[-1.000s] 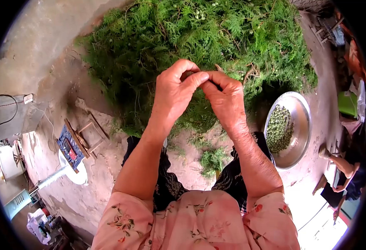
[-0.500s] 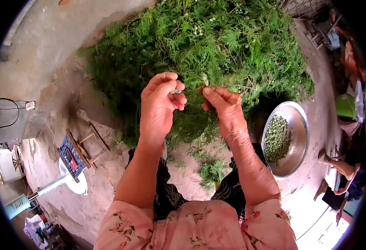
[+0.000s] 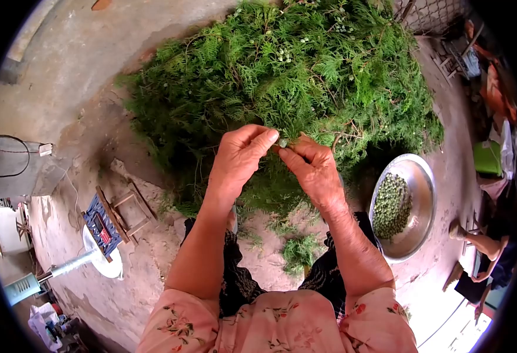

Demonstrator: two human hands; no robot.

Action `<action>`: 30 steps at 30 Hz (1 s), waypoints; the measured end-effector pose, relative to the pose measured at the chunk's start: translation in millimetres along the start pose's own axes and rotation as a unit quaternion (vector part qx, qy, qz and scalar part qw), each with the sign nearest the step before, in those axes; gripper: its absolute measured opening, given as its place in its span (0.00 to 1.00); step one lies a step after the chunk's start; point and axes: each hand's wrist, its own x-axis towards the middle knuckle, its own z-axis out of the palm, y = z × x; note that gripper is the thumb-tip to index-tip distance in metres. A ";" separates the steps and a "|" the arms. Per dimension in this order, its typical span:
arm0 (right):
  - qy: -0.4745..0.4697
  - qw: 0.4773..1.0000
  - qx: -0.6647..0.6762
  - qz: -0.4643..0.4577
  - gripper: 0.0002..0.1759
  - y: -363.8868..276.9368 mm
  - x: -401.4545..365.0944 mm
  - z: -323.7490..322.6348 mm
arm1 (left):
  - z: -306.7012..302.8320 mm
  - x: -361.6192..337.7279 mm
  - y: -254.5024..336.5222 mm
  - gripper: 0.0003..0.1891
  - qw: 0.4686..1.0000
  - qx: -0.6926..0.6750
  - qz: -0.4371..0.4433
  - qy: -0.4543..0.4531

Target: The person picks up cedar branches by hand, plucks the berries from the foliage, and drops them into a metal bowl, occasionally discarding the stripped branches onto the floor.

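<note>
My left hand [image 3: 240, 162] is closed, with thumb and forefinger pinched at a small pale-green cone [image 3: 283, 143]. Close beside it, my right hand [image 3: 314, 170] grips a thin evergreen sprig that carries the cone; the fingers hide most of the sprig. Both hands are in front of a big heap of cut evergreen branches [image 3: 270, 76] with flat, scaly leaves. To the right stands a wide metal basin [image 3: 420, 235] holding a pile of small green cones [image 3: 391, 206].
A loose evergreen clump [image 3: 299, 252] lies on the floor between my legs. A small wooden stool [image 3: 133, 209] and a blue lattice-topped seat [image 3: 102, 223] with a red object stand left. Another person's leg [image 3: 485, 241] shows at the far right, below a green container [image 3: 488, 157].
My left hand has moved right and its fingers have closed at the cone beside my right hand. My right hand has lowered slightly, still gripping the sprig. The view has shifted a little.
</note>
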 end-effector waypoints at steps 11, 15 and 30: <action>0.042 0.957 0.256 0.132 0.04 -0.7 -3.6 8.1 | 6.2 -6.6 3.7 0.07 0.993 -0.091 -0.075 -0.027; 0.056 0.940 0.291 0.168 0.03 -3.1 -3.7 4.4 | 8.5 -7.9 0.9 0.08 0.983 -0.154 -0.089 -0.049; 0.017 0.967 0.184 0.173 0.08 -0.8 -4.3 0.9 | 0.3 -4.3 5.5 0.06 0.959 -0.273 -0.053 0.055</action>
